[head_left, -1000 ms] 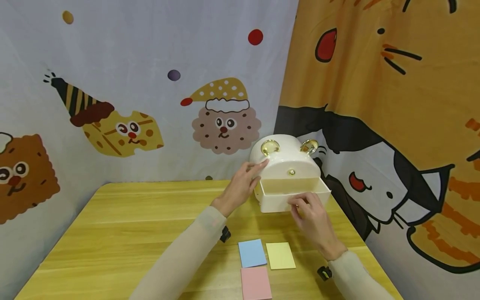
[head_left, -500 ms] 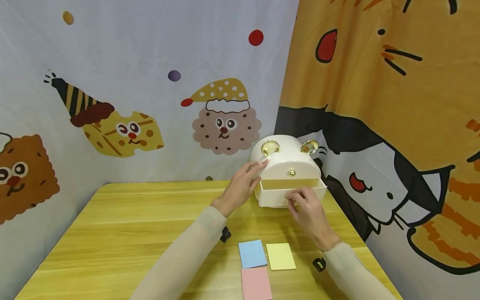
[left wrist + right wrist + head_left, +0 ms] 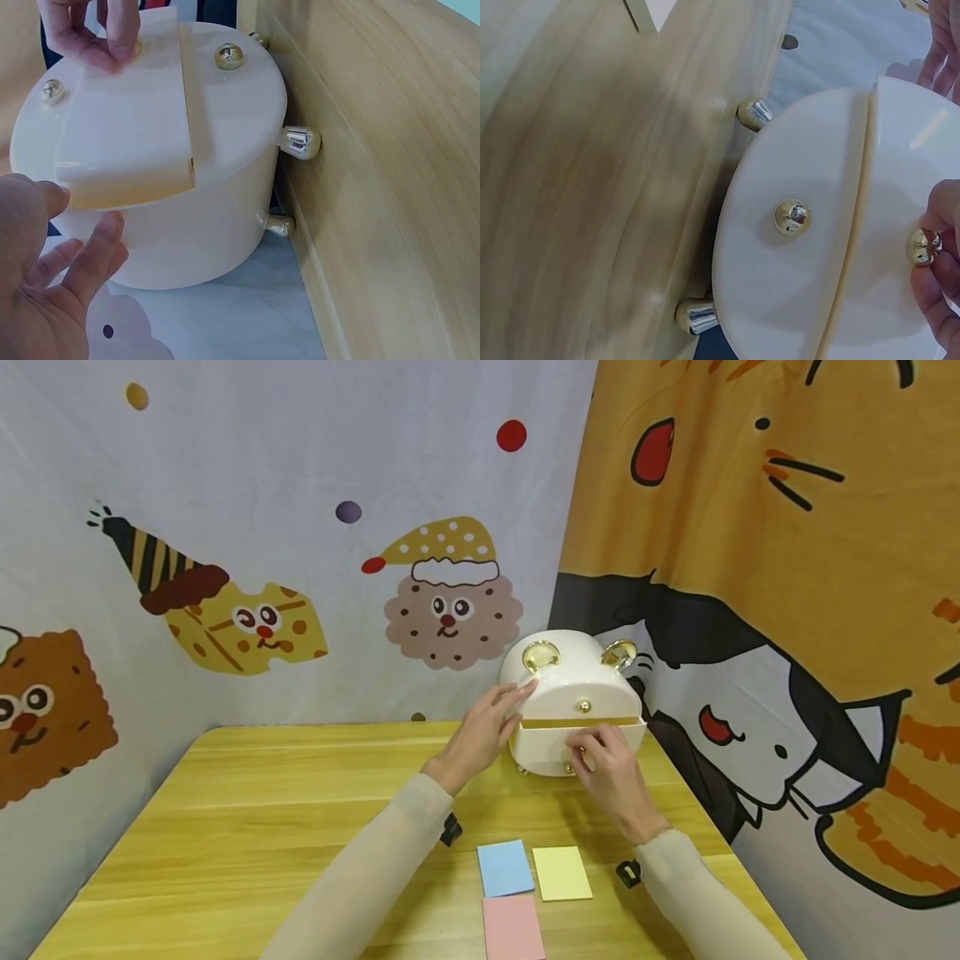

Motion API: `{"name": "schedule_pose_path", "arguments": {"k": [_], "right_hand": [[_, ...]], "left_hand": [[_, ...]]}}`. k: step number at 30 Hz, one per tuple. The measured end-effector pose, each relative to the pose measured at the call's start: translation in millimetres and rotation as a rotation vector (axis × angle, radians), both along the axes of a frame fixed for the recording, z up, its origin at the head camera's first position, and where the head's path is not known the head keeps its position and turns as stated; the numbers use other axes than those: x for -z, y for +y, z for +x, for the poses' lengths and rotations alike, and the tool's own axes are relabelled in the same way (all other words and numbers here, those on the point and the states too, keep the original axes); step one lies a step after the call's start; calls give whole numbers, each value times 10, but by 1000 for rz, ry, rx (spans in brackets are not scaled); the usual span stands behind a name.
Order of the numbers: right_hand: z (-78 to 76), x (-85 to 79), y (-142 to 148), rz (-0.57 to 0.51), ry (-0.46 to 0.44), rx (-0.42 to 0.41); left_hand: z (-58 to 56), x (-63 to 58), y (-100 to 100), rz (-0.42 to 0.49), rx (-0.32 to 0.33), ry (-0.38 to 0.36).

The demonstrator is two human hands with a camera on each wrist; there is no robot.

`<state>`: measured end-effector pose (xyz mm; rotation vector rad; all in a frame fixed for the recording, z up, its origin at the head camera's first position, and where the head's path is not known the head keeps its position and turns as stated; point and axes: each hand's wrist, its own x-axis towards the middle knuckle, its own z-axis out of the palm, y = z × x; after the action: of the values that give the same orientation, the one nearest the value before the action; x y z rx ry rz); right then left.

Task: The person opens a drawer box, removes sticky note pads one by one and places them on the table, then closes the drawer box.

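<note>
A white rounded mini drawer cabinet (image 3: 570, 647) with gold ears stands at the back right of the table. Its middle drawer (image 3: 542, 747) sticks out a little, with a narrow gap along its top edge. My right hand (image 3: 617, 781) pinches that drawer's gold knob (image 3: 924, 246) between thumb and fingers, plain in the right wrist view. My left hand (image 3: 480, 731) rests at the cabinet's left side, fingers extended; thumb and fingertips lie by the drawer's side in the left wrist view. An upper gold knob (image 3: 584, 706) and a lower gold knob (image 3: 792, 217) belong to the other drawers.
Blue (image 3: 506, 868), yellow (image 3: 562, 873) and pink (image 3: 513, 928) pads of sticky notes lie on the wooden table (image 3: 300, 810) in front of the cabinet. A cartoon-printed cloth (image 3: 285, 460) hangs close behind it, and an orange one (image 3: 750, 518) at the right.
The middle drawer has slid back into the cabinet, from far out to a small gap. My right hand has moved forward with its knob. My left hand has stayed in place.
</note>
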<state>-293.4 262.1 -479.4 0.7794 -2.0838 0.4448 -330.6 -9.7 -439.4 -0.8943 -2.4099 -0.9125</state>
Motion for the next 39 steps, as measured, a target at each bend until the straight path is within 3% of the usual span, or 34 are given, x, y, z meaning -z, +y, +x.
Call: {"name": "schedule_pose_path", "arguments": {"k": [28,39], "right_hand": [[-240,38,-61,-23,14,10],[-121,189,125,-23,-25,0]], "left_hand": [[-14,5,-7,-1,-26,-13],[-7,46,11,20,-12,-6]]}}
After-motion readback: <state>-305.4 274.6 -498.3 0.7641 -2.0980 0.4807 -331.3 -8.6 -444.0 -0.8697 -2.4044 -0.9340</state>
